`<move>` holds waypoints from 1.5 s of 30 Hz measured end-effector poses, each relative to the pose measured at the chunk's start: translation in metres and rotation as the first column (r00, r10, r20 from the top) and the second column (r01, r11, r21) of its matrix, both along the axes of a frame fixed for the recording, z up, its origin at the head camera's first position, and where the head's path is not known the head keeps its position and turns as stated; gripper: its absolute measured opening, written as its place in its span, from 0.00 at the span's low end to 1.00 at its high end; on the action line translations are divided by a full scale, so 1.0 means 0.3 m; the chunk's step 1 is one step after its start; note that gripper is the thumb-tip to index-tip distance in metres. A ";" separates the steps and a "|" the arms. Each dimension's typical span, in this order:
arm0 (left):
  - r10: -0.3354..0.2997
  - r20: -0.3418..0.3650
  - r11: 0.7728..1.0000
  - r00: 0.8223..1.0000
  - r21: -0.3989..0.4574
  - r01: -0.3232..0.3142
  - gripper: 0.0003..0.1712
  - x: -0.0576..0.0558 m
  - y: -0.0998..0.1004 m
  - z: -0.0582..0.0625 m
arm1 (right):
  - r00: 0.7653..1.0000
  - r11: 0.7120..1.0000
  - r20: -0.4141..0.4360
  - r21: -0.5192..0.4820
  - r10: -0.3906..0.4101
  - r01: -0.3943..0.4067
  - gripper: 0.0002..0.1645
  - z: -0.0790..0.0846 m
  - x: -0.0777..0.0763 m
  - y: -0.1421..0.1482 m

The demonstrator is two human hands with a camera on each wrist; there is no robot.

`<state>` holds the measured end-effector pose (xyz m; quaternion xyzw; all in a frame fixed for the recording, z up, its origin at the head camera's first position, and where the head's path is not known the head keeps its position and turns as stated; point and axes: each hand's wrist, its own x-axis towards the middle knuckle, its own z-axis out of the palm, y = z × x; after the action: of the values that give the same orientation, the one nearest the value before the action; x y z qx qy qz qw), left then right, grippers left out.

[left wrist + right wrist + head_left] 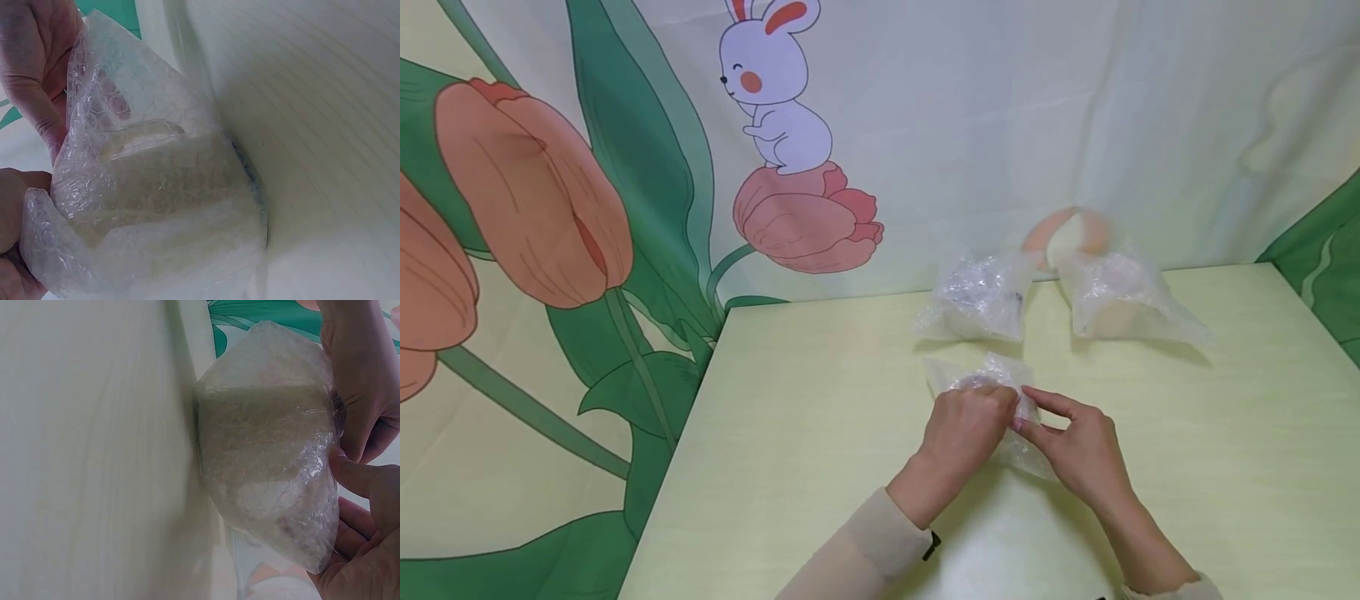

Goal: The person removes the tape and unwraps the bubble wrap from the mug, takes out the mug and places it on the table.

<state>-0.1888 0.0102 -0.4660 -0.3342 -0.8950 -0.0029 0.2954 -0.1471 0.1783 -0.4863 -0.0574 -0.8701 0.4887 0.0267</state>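
Observation:
A bubble-wrapped parcel (1024,454) stands on the table below both hands, its contents blurred by the wrap. Through the film in the left wrist view, a pale, brownish item (169,181) shows, but its kind cannot be told. My left hand (972,423) curls over the top of the parcel and grips the wrap there. Close beside it, my right hand (1086,450) pinches the wrap's edge between thumb and fingers. The right wrist view shows both the left hand (362,381) and the right hand (369,544) meeting at the upper side of the parcel.
Behind the hands, two more bubble-wrapped parcels rest near the table's back edge: one at the middle (977,296), one farther right (1116,296). A printed curtain (962,125) with tulips and a rabbit hangs behind the pale table (775,433).

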 end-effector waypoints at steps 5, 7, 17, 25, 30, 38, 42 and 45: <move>0.009 0.008 1.000 1.000 0.006 -0.009 0.13 -0.001 0.002 0.006 | 1.000 1.000 -0.002 0.002 0.000 0.000 0.30 0.001 0.000 0.001; 0.011 0.011 1.000 1.000 0.004 -0.011 0.13 0.000 0.002 0.009 | 1.000 1.000 -0.003 0.000 0.001 -0.001 0.31 0.001 0.000 0.001; -0.042 0.240 0.990 0.970 0.138 0.009 0.07 0.007 -0.011 0.015 | 1.000 1.000 0.019 -0.013 0.011 -0.011 0.32 -0.007 0.000 0.002; -0.060 0.358 0.977 0.932 0.211 -0.018 0.16 0.003 -0.038 0.014 | 0.999 0.999 0.042 -0.037 0.029 -0.028 0.33 -0.013 -0.002 0.005; -0.108 0.450 0.935 0.887 0.349 -0.063 0.18 -0.002 -0.052 0.006 | 0.998 0.997 0.037 -0.053 0.057 -0.055 0.34 -0.008 -0.008 0.013; -0.263 0.571 0.751 0.778 0.627 -0.207 0.13 -0.001 -0.060 -0.015 | 0.998 0.998 0.006 -0.027 0.060 -0.060 0.31 0.006 -0.012 0.016; -0.357 0.562 0.603 0.746 0.748 -0.275 0.09 0.001 -0.062 -0.029 | 0.999 1.000 -0.028 0.001 0.020 -0.020 0.29 0.006 -0.018 -0.002; -0.424 0.546 0.495 0.723 0.808 -0.320 0.08 0.001 -0.064 -0.037 | 0.999 1.000 -0.050 0.017 0.005 -0.004 0.27 0.008 -0.021 -0.012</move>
<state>-0.1885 -0.0090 -0.4770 -0.1418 -0.7960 -0.5848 0.0661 -0.1535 0.1747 -0.4840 -0.0429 -0.8734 0.4828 0.0476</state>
